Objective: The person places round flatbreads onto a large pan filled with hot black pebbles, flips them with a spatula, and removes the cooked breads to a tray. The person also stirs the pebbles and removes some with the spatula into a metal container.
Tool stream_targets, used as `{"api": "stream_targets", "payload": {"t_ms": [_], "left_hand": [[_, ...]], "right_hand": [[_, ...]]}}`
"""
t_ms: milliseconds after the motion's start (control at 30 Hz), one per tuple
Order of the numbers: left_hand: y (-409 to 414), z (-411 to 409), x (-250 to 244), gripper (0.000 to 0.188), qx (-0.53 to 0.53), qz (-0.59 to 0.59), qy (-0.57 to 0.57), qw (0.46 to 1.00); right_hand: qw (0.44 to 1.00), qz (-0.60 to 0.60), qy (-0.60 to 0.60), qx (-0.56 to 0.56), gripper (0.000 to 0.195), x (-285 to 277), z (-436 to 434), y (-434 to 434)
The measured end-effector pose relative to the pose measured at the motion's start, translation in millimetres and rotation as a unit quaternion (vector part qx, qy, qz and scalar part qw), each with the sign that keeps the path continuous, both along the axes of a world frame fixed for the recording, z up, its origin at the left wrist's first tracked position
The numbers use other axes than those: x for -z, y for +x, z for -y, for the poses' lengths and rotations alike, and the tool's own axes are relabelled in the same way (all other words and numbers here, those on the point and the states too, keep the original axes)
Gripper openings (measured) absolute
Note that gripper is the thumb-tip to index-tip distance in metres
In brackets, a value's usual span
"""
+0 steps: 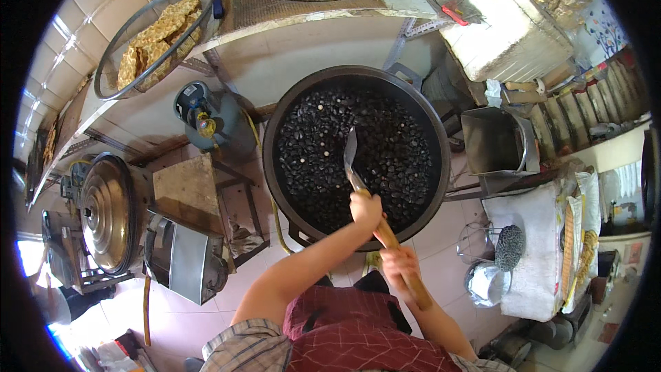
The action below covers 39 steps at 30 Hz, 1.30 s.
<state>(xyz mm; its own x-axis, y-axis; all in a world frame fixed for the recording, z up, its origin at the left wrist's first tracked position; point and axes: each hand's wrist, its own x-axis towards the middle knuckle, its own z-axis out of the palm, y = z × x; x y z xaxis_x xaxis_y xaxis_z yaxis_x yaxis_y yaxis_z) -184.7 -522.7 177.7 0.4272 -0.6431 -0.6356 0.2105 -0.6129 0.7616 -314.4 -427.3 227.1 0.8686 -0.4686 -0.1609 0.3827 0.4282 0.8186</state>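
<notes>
A large dark metal wok point(272, 165) stands on the floor before me, holding a bed of glossy black pebbles point(304, 139) with a few small pale round bits among them. A shovel's metal blade point(350, 147) is partly sunk in the pebbles near the middle. My left hand point(365, 209) grips the upper part of its wooden handle point(387, 232), close to the metal socket and above the wok's near rim. Lower down, nearer my body, my right hand point(400, 264) is closed round the same handle.
At the left are a gas cylinder point(222, 119), a wooden stool point(186, 191), a metal scoop box point(188, 263) and a lidded pot point(106, 212). A sieve point(111, 72) with flatbreads point(155, 51) sits on the shelf. Another metal scoop point(490, 139) is at the right, above a white box point(521, 268).
</notes>
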Motion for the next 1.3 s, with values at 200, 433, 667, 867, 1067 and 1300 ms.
{"api": "stream_targets", "payload": {"t_ms": [200, 433, 667, 867, 1067, 1300], "left_hand": [[-50.1, -121.3, -25.0, 0.015, 0.125, -0.453, -0.090, 0.878], [-65.9, -50.6, 19.1, 0.012, 0.243, -0.308, -0.150, 0.907], [-51.3, -4.7, 43.8, 0.038, -0.123, -0.633, -0.099, 0.758], [-124.7, -45.7, 1.9, 0.018, -0.122, -0.649, -0.031, 0.750], [-212.0, -36.5, -44.5, 0.013, -0.007, -0.771, 0.036, 0.636], [-216.5, 86.0, 41.3, 0.018, -0.213, -0.590, 0.149, 0.765]], "right_hand": [[0.756, -0.459, -0.255, -0.389, 0.035, -171.2, -8.6, -65.5], [0.480, -0.541, -0.538, -0.434, 0.049, -100.3, 55.0, -63.2], [-0.078, -0.582, -0.744, -0.320, 0.078, -21.9, 53.4, -51.5], [-0.215, -0.502, -0.757, -0.359, 0.086, -60.3, 36.7, -148.9], [0.265, -0.513, -0.581, -0.573, 0.078, -170.9, 99.9, -232.0], [0.302, -0.485, -0.591, -0.569, 0.058, -113.1, 203.7, -179.5]]}}
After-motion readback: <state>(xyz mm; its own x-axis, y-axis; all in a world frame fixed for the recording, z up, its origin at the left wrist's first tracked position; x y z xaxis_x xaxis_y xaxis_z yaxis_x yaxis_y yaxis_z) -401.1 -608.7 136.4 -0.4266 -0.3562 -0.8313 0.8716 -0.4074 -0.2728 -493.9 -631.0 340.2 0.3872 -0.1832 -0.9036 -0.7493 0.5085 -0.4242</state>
